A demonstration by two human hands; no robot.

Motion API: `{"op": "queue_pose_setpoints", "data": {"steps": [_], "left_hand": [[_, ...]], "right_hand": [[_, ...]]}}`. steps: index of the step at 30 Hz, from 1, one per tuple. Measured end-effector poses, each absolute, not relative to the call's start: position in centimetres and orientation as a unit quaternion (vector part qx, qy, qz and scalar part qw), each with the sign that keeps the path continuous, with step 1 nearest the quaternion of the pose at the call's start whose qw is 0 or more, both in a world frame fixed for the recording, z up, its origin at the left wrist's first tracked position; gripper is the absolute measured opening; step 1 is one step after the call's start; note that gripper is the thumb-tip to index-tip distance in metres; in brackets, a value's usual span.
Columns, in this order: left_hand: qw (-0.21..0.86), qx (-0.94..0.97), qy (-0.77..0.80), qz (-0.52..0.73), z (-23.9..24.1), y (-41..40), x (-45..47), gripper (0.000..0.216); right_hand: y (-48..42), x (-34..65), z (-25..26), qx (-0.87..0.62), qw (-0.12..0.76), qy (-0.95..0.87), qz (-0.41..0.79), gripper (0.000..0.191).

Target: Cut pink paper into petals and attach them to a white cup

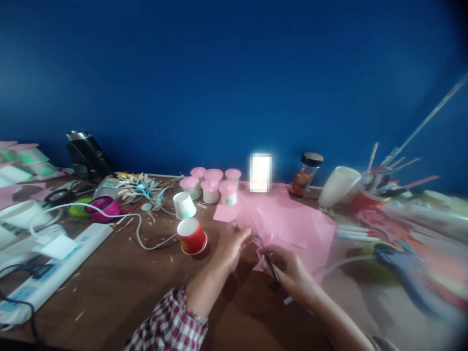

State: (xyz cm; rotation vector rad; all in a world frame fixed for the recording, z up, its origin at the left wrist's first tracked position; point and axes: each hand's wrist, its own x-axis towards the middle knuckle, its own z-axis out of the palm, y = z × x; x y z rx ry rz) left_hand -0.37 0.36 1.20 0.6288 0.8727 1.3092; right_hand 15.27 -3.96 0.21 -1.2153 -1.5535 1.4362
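Observation:
My right hand (288, 270) is closed around a thin dark-handled tool (271, 269), whose slim tip slants up and left; its exact kind is blurred. Just left of that tip, my left hand (234, 246) has its thumb and fingers drawn together, and what lies between them is too smeared to name. Both hands are at the near edge of pink paper sheets (292, 222) spread on the table. A red paper cup (191, 236) stands left of my left hand, with a white paper cup (184, 205) behind it.
Several small cups topped with pink discs (213, 175) stand behind. A lidded jar (306, 174) and a tilted white cup (339, 186) are at the back right. A blue-handled glue gun (409, 273) lies right; a power strip (86, 248) and white cable (139, 234) lie left.

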Motion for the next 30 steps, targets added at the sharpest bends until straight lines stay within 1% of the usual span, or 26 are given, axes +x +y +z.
{"op": "queue_pose_setpoints", "data": {"steps": [15,23,30], "left_hand": [[0.657,0.278,0.383,0.587,1.0,0.35,-0.47,0.02],[0.655,0.277,0.379,0.592,0.9,0.38,-0.41,0.023],[0.659,0.279,0.372,0.592,0.99,0.34,-0.47,0.027]], "right_hand": [[-4.12,15.24,0.55,-0.48,0.334,-0.597,0.55,0.039],[-4.03,15.23,-0.13,-0.493,0.332,-0.589,0.548,0.041],[-4.09,15.12,0.54,-0.501,0.326,-0.581,0.551,0.044]]}}
